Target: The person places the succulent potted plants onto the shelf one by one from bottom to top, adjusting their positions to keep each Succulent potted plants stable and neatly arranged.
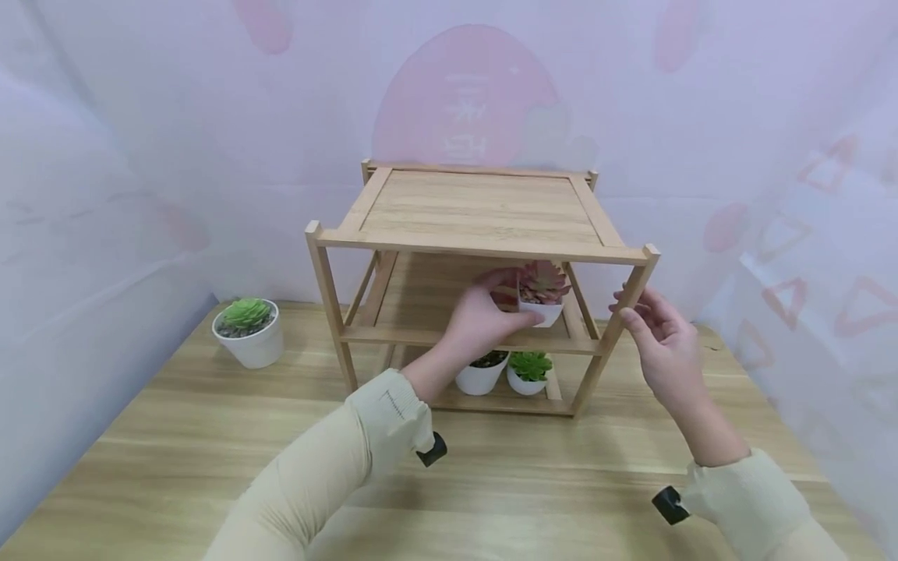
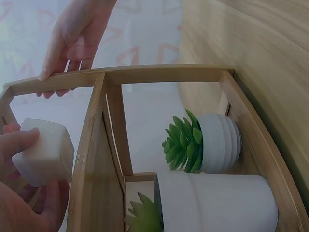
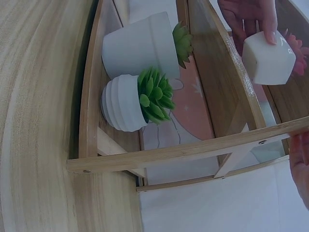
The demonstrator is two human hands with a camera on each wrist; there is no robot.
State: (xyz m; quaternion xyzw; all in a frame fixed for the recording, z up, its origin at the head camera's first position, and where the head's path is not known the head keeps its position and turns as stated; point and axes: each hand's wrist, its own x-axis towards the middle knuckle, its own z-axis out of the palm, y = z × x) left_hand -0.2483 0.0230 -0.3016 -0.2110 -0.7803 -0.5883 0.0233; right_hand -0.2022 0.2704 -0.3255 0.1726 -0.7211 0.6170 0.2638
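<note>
My left hand (image 1: 484, 315) pinches a white pot with a red succulent (image 1: 542, 292) between thumb and fingers, over the middle tier of a wooden shelf rack (image 1: 484, 248). The left wrist view shows the pot's squarish white side (image 2: 46, 150) with the thumb on it. At the rack's front right post, my right hand (image 1: 669, 339) grips the wood, thumb in front and fingers behind. Below, on the bottom tier, stand a white pot (image 1: 481, 379) and a smaller ribbed white pot with a green succulent (image 1: 528, 372); the left arm partly covers the larger pot.
Another white pot with a green succulent (image 1: 249, 333) stands on the wooden table (image 1: 175, 436) left of the rack. The rack's top tier (image 1: 484, 206) overhangs the left hand. Patterned pale cloth (image 1: 295, 117) hangs behind and at both sides.
</note>
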